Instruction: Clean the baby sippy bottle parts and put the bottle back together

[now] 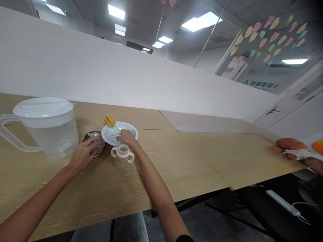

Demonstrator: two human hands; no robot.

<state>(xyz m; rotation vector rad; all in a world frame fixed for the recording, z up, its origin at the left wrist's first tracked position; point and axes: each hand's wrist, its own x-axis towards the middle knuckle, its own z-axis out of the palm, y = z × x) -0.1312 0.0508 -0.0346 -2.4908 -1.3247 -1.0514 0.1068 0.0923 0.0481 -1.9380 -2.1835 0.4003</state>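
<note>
My left hand (84,153) reaches over a small round metal tray (102,146), its curved fingers around a clear plastic cap (94,135) that they partly hide. My right hand (128,137) is over a white plate (131,126), fingers closed at the green stem of a yellow sponge brush (110,120). The sponge head sticks out past the plate's far left rim. A small white ring (116,140) lies on the plate by my right thumb. Just in front of the plate, a clear baby bottle (122,161) with two white handles stands upright without a lid.
A large clear pitcher (54,134) with a white lid stands at the left. A white partition (126,80) borders the table's back. At far right another person's hand (314,164) is by a white cloth and reddish objects (291,143). A power strip (282,202) lies below.
</note>
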